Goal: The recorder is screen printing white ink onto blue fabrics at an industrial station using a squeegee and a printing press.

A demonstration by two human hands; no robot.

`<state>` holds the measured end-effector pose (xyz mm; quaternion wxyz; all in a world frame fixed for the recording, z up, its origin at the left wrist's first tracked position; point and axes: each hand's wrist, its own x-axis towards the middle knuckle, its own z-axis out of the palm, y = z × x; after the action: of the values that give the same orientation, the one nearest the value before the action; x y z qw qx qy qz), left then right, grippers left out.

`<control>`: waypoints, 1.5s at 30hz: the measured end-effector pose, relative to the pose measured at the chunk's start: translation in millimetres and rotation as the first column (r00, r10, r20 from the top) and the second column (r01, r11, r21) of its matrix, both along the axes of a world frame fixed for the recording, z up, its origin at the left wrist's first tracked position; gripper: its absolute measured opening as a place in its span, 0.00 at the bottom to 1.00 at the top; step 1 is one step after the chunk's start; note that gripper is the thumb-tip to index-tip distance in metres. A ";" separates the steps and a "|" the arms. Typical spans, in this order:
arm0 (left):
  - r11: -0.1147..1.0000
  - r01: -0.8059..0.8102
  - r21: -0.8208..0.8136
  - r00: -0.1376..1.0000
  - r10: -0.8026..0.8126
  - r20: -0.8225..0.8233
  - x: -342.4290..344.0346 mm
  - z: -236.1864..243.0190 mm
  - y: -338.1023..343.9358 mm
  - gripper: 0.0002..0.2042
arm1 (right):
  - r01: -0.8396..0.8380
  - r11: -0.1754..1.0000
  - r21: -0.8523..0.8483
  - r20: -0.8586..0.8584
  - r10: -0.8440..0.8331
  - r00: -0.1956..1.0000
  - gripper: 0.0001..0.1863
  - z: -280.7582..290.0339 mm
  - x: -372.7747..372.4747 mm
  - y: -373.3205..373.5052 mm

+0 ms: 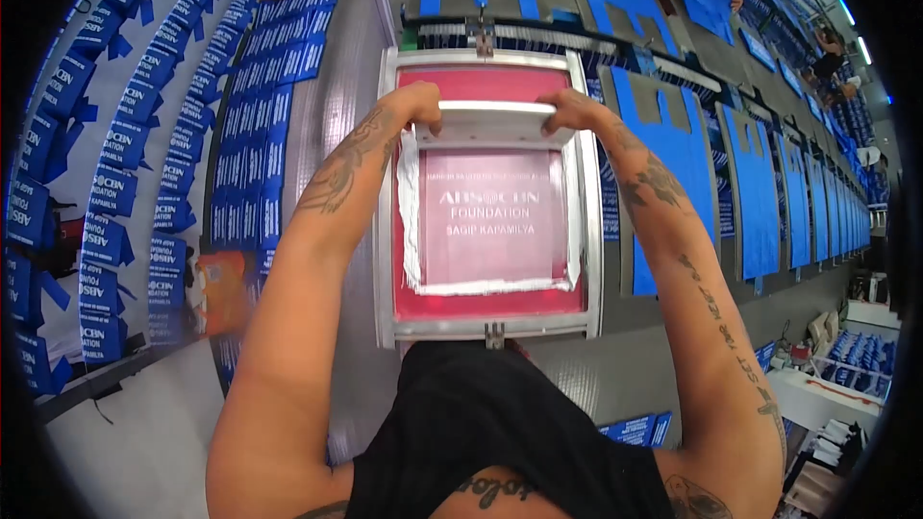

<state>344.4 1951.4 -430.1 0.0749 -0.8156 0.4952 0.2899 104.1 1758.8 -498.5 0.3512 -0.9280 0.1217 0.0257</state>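
My left hand [420, 106] and my right hand [574, 112] grip the two ends of a wide squeegee [495, 123] with a pale top edge. It stands across the far part of a screen-printing frame [386, 259] with metal sides. Inside the frame, the red-bordered mesh [490, 216] shows pale lettering under a thin whitish film. Thick white ink [410, 216] lines the left side and near edge of the stencil area. The squeegee's lower edge seems to rest on the mesh, though I cannot see it fully.
Blue cloth bags [663, 163] lie flat on boards along the right. Printed blue bags [255, 135] overlap in rows at the left. An orange container [223, 290] stands near my left forearm. At the upper right, another person's hands hold a blue bag [710, 10].
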 end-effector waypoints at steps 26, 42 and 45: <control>0.563 -0.687 0.460 0.069 0.680 -0.730 -329.3 -119.1 314.8 0.24 | -0.165 0.968 -0.187 -0.158 0.136 0.978 0.28 14.2 93.1 19.8; 0.346 -0.933 -0.102 0.337 0.736 -0.587 -386.4 -20.1 268.0 0.26 | -0.221 0.975 0.039 -0.078 0.223 0.972 0.30 22.8 110.3 -12.0; 0.375 -0.919 -0.122 0.368 0.706 -0.605 -387.5 -47.6 283.2 0.24 | -0.233 0.972 -0.006 -0.066 0.232 0.970 0.30 21.2 103.6 0.6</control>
<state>-43.1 2234.7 -477.6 -0.3899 -0.8506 0.0605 0.3476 207.7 1759.4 -477.3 0.3353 -0.9369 0.0237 0.0959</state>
